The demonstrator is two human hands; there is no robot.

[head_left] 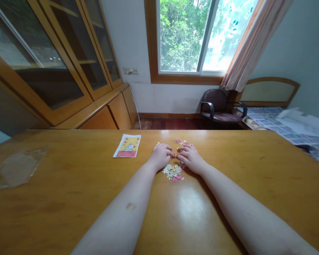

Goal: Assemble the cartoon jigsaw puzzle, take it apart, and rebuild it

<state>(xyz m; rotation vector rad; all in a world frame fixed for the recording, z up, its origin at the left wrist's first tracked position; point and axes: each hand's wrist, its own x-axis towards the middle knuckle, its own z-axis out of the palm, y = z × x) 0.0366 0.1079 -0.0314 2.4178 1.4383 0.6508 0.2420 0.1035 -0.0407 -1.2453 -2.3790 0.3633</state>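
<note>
- Left hand [161, 156], right hand [191, 158]: fingers close together, tips nearly meeting (any piece held: cannot tell).
- Jigsaw pieces [172, 172] just below and beyond both hands, on wooden table [55, 212].
- Picture card [127, 145] beside left hand.

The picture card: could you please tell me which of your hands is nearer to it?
Left: the left hand rests to the right of the picture card, and the right hand rests farther right.

Small cream, yellow and pink jigsaw puzzle pieces [172, 172] lie flat and loose in 2 groups. The near cluster [172, 172] is larger and denser, with some pieces overlapping; the far cluster [181, 142] is sparser.
</note>
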